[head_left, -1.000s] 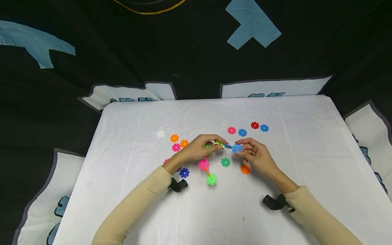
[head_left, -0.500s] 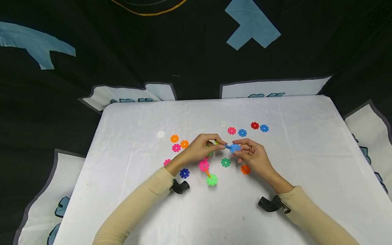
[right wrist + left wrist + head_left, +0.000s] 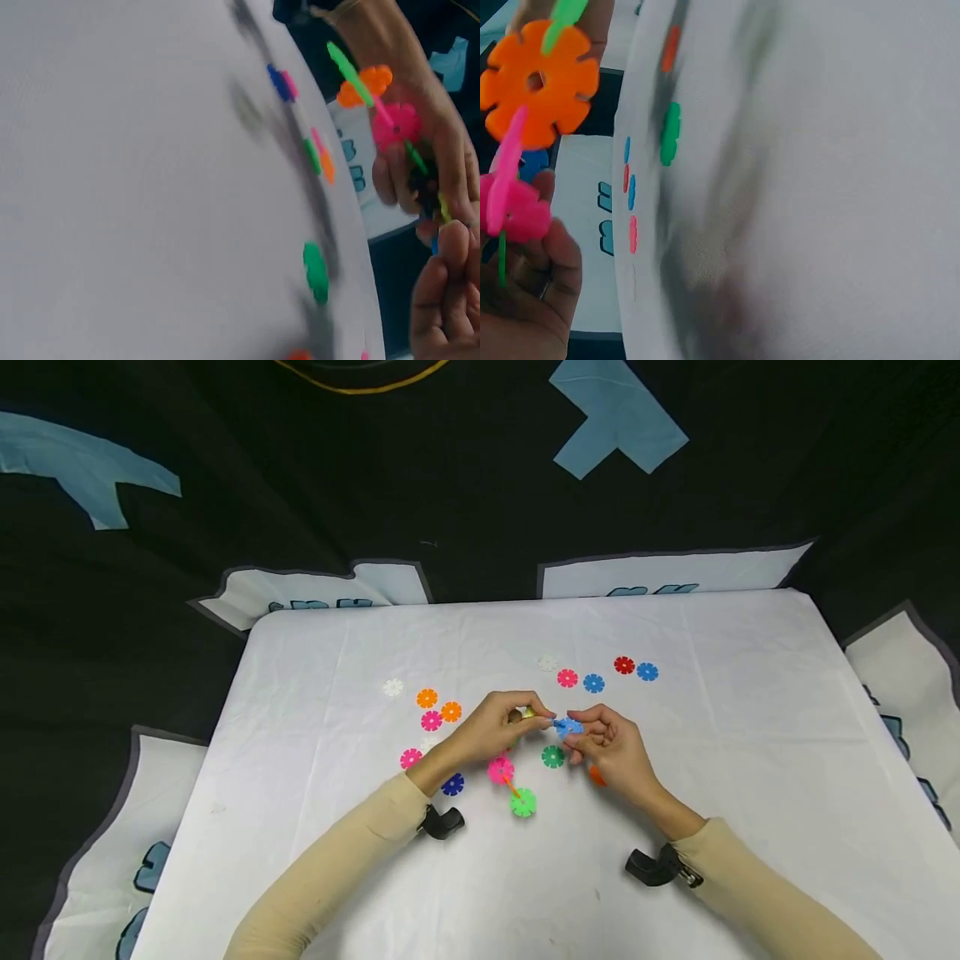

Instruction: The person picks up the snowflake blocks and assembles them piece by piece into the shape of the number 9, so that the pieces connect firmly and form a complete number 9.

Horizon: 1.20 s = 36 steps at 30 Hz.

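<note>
My left hand (image 3: 491,727) pinches one end of a chain of interlocking notched plastic discs. The chain hangs below the hand, with a pink disc (image 3: 501,770) and a bright green disc (image 3: 523,802) at its low end. An orange disc (image 3: 562,90) of the chain shows large in the left wrist view. Between thumb and index finger, my right hand (image 3: 615,756) pinches a light blue disc (image 3: 569,727). Its left edge meets a darker blue disc (image 3: 557,723) at my left fingertips; whether the slots interlock I cannot tell. Fingers partly cover a yellow disc (image 3: 529,712).
Loose discs lie flat on the white tabletop (image 3: 360,877). A green disc (image 3: 552,757) is under the hands, an orange one (image 3: 597,776) partly behind my right hand. Red (image 3: 624,665) and blue discs (image 3: 647,672) lie farther back; orange (image 3: 427,697) and white discs (image 3: 392,687) lie left.
My right hand has moved left with the light blue disc, up against the darker blue disc at my left fingertips. The left hand stays nearly in place; the hanging chain has shifted slightly.
</note>
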Each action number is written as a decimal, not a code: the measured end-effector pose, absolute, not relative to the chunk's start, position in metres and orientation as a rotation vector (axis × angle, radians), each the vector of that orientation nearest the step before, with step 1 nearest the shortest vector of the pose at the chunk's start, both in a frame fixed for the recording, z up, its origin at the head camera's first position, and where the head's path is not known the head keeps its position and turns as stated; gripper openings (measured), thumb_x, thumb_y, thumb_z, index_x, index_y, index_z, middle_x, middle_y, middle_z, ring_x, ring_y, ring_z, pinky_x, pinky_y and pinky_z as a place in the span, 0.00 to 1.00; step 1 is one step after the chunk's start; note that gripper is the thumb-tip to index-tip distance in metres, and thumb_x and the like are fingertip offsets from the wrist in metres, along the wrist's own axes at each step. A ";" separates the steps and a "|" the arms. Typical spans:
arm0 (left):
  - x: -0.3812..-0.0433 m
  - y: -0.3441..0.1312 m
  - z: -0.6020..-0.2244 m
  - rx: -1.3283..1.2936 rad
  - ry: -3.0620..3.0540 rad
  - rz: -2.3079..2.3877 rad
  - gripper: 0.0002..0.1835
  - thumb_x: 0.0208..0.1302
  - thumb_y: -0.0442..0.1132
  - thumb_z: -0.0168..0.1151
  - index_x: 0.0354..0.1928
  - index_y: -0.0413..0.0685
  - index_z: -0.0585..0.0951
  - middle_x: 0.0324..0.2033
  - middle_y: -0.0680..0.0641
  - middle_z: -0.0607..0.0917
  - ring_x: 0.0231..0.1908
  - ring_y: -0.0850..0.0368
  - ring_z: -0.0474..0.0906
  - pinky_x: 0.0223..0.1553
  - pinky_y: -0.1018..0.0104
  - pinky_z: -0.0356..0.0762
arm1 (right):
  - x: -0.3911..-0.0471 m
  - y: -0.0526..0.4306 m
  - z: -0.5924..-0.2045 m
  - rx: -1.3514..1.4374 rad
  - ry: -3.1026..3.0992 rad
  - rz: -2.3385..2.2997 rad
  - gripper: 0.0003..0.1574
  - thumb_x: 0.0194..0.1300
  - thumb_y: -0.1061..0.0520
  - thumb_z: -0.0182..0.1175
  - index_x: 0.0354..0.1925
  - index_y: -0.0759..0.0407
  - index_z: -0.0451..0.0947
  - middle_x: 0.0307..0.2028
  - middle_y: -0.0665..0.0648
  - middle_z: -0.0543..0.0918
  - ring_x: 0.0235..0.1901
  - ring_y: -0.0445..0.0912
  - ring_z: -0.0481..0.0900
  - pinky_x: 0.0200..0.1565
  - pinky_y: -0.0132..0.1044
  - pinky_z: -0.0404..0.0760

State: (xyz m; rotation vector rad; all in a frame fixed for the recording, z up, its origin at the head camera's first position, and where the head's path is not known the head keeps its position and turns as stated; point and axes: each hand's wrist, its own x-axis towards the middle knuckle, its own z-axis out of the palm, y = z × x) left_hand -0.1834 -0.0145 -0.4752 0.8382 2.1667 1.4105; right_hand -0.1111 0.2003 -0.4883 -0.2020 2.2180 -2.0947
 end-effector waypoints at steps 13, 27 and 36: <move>-0.191 -0.027 -0.475 0.890 2.251 1.208 0.20 0.73 0.48 0.54 0.65 0.68 0.74 0.51 0.54 0.85 0.28 0.62 0.72 0.33 0.69 0.71 | -0.176 0.295 -0.494 -0.136 3.002 -0.936 0.30 0.68 0.59 0.61 0.65 0.67 0.68 0.39 0.65 0.78 0.30 0.52 0.75 0.32 0.41 0.75; -0.195 -0.024 -0.466 0.918 2.183 1.176 0.20 0.74 0.43 0.54 0.65 0.59 0.75 0.42 0.46 0.86 0.38 0.53 0.81 0.41 0.68 0.77 | -0.180 0.308 -0.509 0.009 3.051 -0.819 0.22 0.65 0.56 0.65 0.47 0.71 0.70 0.41 0.68 0.71 0.37 0.58 0.73 0.38 0.50 0.75; -0.194 -0.020 -0.470 0.838 2.048 1.228 0.24 0.75 0.40 0.51 0.70 0.62 0.67 0.37 0.36 0.81 0.21 0.56 0.77 0.25 0.69 0.72 | -0.146 0.281 -0.497 -0.262 2.923 -1.328 0.10 0.65 0.65 0.62 0.43 0.64 0.71 0.32 0.60 0.78 0.17 0.48 0.77 0.23 0.30 0.75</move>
